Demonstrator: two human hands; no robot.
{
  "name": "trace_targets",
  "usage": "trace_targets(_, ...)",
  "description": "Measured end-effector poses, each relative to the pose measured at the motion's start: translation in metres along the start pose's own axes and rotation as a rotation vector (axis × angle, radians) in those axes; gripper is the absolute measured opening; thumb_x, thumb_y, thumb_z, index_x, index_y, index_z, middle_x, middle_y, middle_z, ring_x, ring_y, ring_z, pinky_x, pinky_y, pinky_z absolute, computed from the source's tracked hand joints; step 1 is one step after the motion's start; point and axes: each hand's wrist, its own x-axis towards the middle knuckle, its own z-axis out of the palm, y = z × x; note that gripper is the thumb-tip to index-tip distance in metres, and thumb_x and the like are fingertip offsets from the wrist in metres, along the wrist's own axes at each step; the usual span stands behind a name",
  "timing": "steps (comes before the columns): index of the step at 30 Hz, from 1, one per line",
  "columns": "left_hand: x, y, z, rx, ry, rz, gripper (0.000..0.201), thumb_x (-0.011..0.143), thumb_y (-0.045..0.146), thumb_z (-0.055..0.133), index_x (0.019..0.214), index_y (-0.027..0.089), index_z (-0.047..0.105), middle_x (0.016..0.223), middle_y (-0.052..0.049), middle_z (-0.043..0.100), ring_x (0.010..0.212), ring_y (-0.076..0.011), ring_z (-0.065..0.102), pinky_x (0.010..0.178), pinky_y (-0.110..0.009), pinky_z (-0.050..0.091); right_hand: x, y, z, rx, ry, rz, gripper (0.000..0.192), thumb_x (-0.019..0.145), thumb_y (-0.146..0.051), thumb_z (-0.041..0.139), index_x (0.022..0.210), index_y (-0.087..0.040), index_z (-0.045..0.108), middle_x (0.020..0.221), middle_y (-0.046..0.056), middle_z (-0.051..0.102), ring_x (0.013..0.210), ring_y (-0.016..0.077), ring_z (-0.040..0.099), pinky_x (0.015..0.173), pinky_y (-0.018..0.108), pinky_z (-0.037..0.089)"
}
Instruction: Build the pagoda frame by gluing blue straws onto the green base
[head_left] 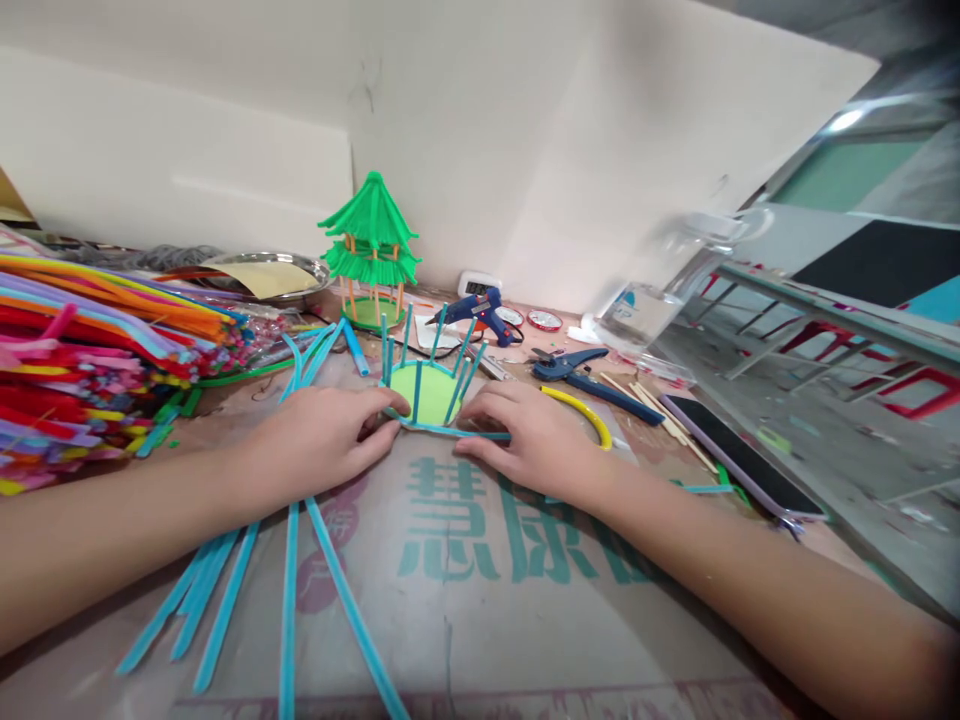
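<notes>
The green disc [429,392] lies flat, ringed by upright blue sticks. The left hand [322,440] pinches its near edge; the right hand [525,440] presses a blue strip [469,433] flat, fingers together.

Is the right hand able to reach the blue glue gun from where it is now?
Probably yes. The right hand rests at the green disc, and the blue glue gun lies just beyond it on the table. Only the upright blue sticks stand close to the path.
</notes>
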Motion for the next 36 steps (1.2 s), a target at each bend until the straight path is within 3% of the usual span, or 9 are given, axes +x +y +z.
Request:
trace_targets(5, 0.001, 0.000, 0.000, 0.005, -0.005, 0.017, 0.031, 0.097, 0.038, 0.047, 0.113, 0.025, 0.071, 0.076, -0.002, 0.072, 0.065, -0.0203, 0.063, 0.060, -0.030, 0.035, 0.002, 0.000, 0.007, -0.018, 0.061, -0.103, 0.018, 0.100, -0.027, 0.057, 0.098, -0.017, 0.072, 0.101, 0.009, 0.072, 0.095, 0.0211, 0.064, 0.085, 0.034, 0.050)
trace_targets(11, 0.002, -0.002, 0.000, 0.008, 0.028, 0.066, 0.029, 0.097, 0.035, 0.047, 0.108, 0.023, 0.070, 0.091, -0.004, 0.075, 0.079, -0.0227, 0.067, 0.067, -0.032, 0.040, -0.002, -0.010, 0.006, -0.037, 0.052, -0.152, 0.027, 0.102, -0.034, 0.052, 0.098, -0.017, 0.073, 0.096, 0.009, 0.072, 0.090, 0.0211, 0.064, 0.080, 0.035, 0.049)
trace_targets(19, 0.002, -0.001, 0.001, 0.021, 0.018, 0.062, 0.028, 0.096, 0.032, 0.047, 0.106, 0.023, 0.071, 0.091, -0.003, 0.074, 0.077, -0.0221, 0.066, 0.069, -0.032, 0.042, 0.000, -0.001, 0.005, 0.045, 0.104, 0.029, 0.009, 0.096, -0.023, 0.063, 0.097, -0.017, 0.070, 0.097, 0.007, 0.074, 0.092, 0.0198, 0.065, 0.084, 0.032, 0.049)
trace_targets(26, 0.002, -0.002, 0.004, -0.003, 0.033, 0.072, 0.028, 0.097, 0.034, 0.046, 0.107, 0.023, 0.070, 0.096, -0.003, 0.074, 0.082, -0.0230, 0.067, 0.073, -0.034, 0.046, 0.003, 0.002, 0.009, 0.070, 0.077, -0.042, 0.022, 0.094, -0.032, 0.069, 0.107, -0.016, 0.074, 0.103, 0.009, 0.071, 0.095, 0.0201, 0.066, 0.084, 0.032, 0.052)
trace_targets(31, 0.003, -0.005, 0.008, 0.004, 0.074, 0.067, 0.033, 0.097, 0.037, 0.045, 0.114, 0.021, 0.069, 0.106, -0.006, 0.072, 0.092, -0.0259, 0.068, 0.078, -0.036, 0.048, 0.004, 0.000, 0.013, 0.069, 0.108, -0.077, 0.014, 0.094, -0.019, 0.064, 0.101, -0.015, 0.076, 0.097, 0.008, 0.072, 0.089, 0.0183, 0.065, 0.081, 0.030, 0.051)
trace_targets(36, 0.004, -0.007, 0.009, 0.001, 0.103, 0.082, 0.033, 0.098, 0.037, 0.044, 0.109, 0.018, 0.069, 0.104, -0.008, 0.069, 0.092, -0.0261, 0.066, 0.077, -0.036, 0.048, 0.002, -0.007, 0.015, 0.079, 0.131, -0.085, 0.014, 0.096, -0.019, 0.062, 0.098, -0.017, 0.076, 0.092, 0.007, 0.072, 0.087, 0.0176, 0.064, 0.079, 0.029, 0.049)
